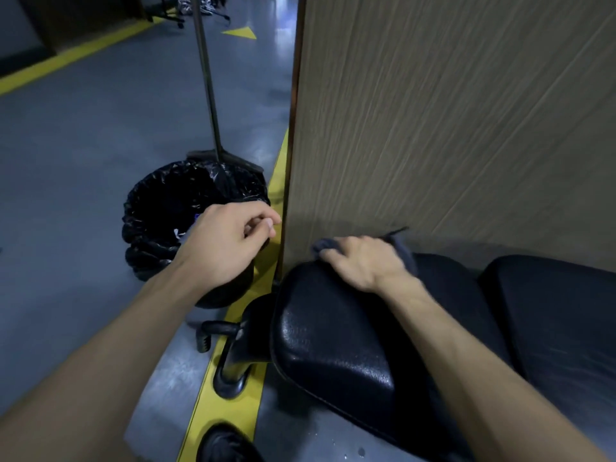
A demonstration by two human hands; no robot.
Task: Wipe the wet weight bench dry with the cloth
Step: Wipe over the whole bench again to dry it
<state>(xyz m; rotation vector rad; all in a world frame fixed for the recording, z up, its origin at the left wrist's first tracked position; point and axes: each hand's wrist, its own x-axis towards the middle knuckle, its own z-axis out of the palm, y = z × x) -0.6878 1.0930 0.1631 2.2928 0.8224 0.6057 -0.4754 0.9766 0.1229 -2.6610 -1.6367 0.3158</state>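
Right hand: grasps the grey cloth, pressing it on the far edge of the bench pad.
Left hand: loosely curled, holding nothing, above the bin.
Bench: black, glossy, against a wood-grain panel.
Floor: grey, yellow stripe.

Right hand at five o'clock, pressing a seemingly grey cloth on the black weight bench; left hand loosely curled above a bin.
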